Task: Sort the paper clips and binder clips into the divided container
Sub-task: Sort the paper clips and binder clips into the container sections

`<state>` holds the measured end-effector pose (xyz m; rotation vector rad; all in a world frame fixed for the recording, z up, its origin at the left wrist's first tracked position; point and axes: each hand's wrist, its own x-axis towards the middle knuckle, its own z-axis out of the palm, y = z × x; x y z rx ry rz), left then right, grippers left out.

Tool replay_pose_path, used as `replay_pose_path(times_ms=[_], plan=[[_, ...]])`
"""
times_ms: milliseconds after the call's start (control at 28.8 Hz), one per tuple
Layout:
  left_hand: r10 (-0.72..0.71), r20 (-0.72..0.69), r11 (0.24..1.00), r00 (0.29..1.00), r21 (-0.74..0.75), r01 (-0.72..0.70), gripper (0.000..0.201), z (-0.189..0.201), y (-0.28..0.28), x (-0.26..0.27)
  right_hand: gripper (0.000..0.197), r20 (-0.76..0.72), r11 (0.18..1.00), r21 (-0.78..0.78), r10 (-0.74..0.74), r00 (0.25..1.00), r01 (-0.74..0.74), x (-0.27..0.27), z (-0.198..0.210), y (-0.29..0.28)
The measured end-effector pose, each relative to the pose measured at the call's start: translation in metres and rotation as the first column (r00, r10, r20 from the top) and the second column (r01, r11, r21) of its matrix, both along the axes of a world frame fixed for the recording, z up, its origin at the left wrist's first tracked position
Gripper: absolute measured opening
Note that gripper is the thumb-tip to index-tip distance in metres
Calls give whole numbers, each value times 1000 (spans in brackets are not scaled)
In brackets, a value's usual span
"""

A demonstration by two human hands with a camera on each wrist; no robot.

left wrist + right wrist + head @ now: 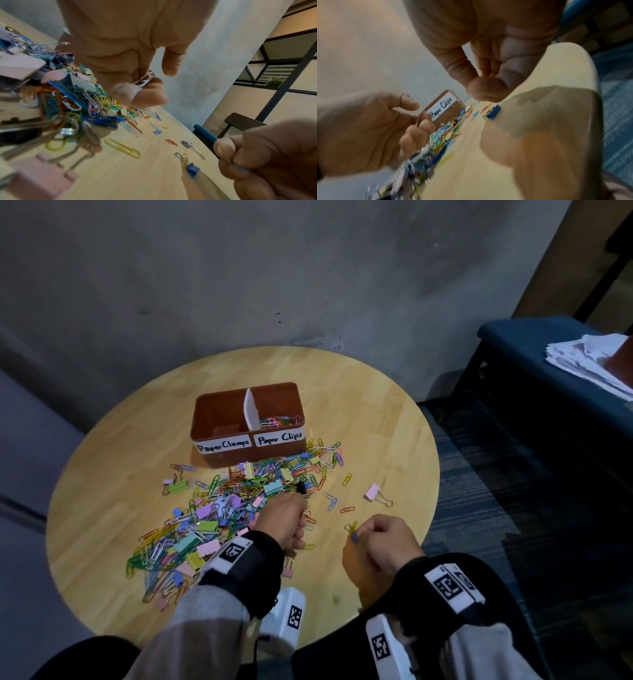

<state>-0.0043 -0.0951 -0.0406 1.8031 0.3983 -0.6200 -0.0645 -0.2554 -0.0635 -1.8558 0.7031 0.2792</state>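
Note:
A brown divided container (248,455) stands mid-table, labelled "Paper Clamps" on the left and "Paper Clips" on the right. Several paper clips (279,421) lie in the right compartment. A mixed pile of clips (219,508) spreads in front of it. My left hand (301,527) hovers at the pile's right edge and pinches pale paper clips (145,79) between thumb and finger. My right hand (368,530) is curled tight to the right, with a thin blue bit (241,168) showing between its fingers. A blue binder clip (354,538) with a yellow paper clip hooked on lies at its thumb side.
A pink binder clip (373,493) and a few stray paper clips (330,501) lie right of the pile. The round wooden table (394,440) ends close behind my wrists. A blue bench (534,350) with papers (589,361) stands to the right, and a grey seat (20,474) to the left.

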Motion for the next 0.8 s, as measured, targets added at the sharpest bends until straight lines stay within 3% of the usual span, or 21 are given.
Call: replay_pose_path(times_ms=[69,139,208,278,382,452,521,591,625,695,799], plan=[[-41,75,998,996,59,36,28,-3,0,0,28,-23,994,100,-45,999,47,1,3,-5],[-174,184,958,967,259,123,30,-7,1,-3,34,-27,979,190,-72,997,76,3,4,-6],[-391,195,817,899,524,242,24,-10,3,-9,39,-34,947,296,-122,992,127,6,5,-7],[-566,145,642,811,695,324,15,-12,3,-12,39,-70,887,428,-157,985,171,8,9,-9],[-693,63,470,718,795,384,15,-13,2,-12,23,-162,741,640,-132,978,206,8,20,-12],[-722,16,395,691,830,393,16,-12,-1,-11,12,-167,740,641,-127,978,205,10,22,-12],[-745,-11,335,667,859,388,15,-10,-4,-10,16,-104,881,442,-133,986,166,13,14,-13],[-754,-28,290,656,883,370,15,-7,-3,-9,16,-10,995,77,-59,998,60,16,8,-10],[-751,-34,278,659,890,362,13,-7,-3,-8,19,-7,992,-120,22,1000,-23,16,5,-9],[-737,-40,272,675,896,350,9,-7,-1,-8,28,-114,898,-398,156,981,-189,18,4,-5],[-738,-32,267,674,903,336,6,-10,0,-7,25,-207,798,-516,237,949,-311,21,7,2]])
